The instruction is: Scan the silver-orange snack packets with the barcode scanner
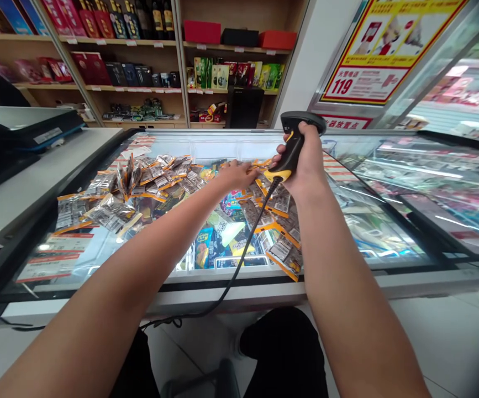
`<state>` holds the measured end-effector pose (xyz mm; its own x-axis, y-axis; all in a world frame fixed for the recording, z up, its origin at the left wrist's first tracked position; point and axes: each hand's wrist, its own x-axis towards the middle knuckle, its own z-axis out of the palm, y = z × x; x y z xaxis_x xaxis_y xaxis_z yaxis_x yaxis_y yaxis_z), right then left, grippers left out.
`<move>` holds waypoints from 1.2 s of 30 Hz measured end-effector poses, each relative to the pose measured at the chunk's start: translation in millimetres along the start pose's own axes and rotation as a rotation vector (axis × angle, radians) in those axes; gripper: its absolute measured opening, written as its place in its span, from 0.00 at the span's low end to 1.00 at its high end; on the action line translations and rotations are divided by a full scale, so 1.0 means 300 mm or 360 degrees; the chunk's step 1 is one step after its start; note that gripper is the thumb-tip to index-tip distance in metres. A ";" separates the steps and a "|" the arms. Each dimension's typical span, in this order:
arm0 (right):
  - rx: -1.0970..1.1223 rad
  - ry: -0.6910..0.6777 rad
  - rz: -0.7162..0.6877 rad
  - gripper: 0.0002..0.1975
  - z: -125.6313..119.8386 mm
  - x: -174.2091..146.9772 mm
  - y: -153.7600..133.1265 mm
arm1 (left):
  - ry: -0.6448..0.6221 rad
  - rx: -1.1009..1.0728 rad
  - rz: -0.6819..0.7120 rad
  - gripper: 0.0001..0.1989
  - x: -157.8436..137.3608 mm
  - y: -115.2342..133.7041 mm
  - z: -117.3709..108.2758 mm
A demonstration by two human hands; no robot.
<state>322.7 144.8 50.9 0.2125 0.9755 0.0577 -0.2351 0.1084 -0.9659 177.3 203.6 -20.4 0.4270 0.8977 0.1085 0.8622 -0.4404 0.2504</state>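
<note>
A black and yellow barcode scanner (pixel 291 152) is gripped upright in my right hand (pixel 309 160), with my fingers wrapped round its handle. Its dark head faces away from me, and a black cord (pixel 249 237) runs from the handle's base down over the freezer's front edge. My left hand (pixel 237 174) reaches over the glass among small clear packets with orange edges, fingers spread low over them; their tips are partly hidden. To the left lies a heap of these packets (pixel 112 213). More packets (pixel 283 254) are strewn below the scanner.
Under the packets is a glass-topped chest freezer (pixel 239 296) with colourful frozen goods inside. At left, a scale-like device (pixel 24 130) rests on a counter (pixel 52 171). Shelves (pixel 135 41) of boxes and bottles stand behind. A wall poster (pixel 380 50) hangs at upper right.
</note>
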 end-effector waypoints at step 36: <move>-0.0828 -0.0938 0.0654 0.20 0.046 -0.138 0.006 | 0.0100 0.0585 0.0125 0.27 -0.505 -0.231 -0.153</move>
<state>300.3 107.1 50.2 -0.3503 0.8738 -0.3372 0.3062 -0.2334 -0.9229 40.3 98.8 -10.1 0.4882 0.8550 0.1752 0.8725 -0.4733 -0.1215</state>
